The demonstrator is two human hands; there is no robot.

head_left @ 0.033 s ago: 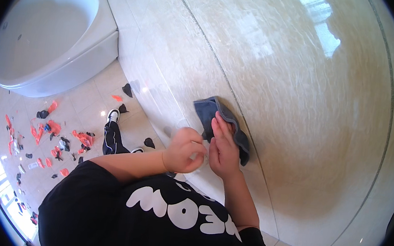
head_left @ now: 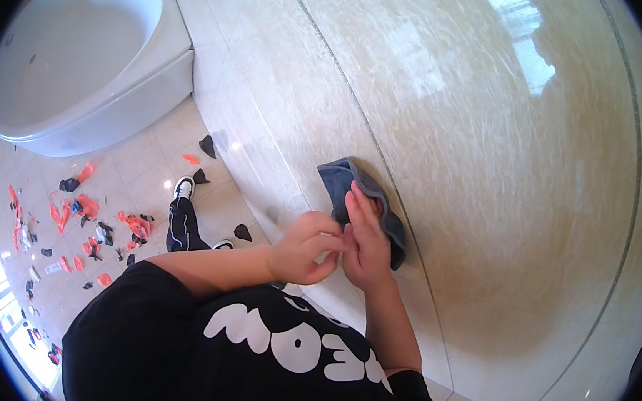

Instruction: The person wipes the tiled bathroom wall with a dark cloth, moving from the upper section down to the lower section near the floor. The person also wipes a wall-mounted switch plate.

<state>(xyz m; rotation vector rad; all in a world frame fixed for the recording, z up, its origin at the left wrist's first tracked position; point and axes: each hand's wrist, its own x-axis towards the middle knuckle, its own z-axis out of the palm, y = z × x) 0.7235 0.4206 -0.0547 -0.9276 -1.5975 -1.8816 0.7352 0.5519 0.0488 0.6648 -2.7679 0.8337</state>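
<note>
Grey cloth [head_left: 337,183] is sitting against the tiled wall [head_left: 489,217], right hand [head_left: 367,245] lying open over it. Left hand [head_left: 305,250] is now edging in closer to the right, curled (can't tell if it's pinching anything), while the cloth's pretty much staying put, so probably pausing imo.

Your head-worn fisheye looks down over your shirt [head_left: 180,380], close at six o'clock; the tiled wall [head_left: 522,197] fills twelve to four, the bathtub [head_left: 134,97] lies farther off at ten.
</note>
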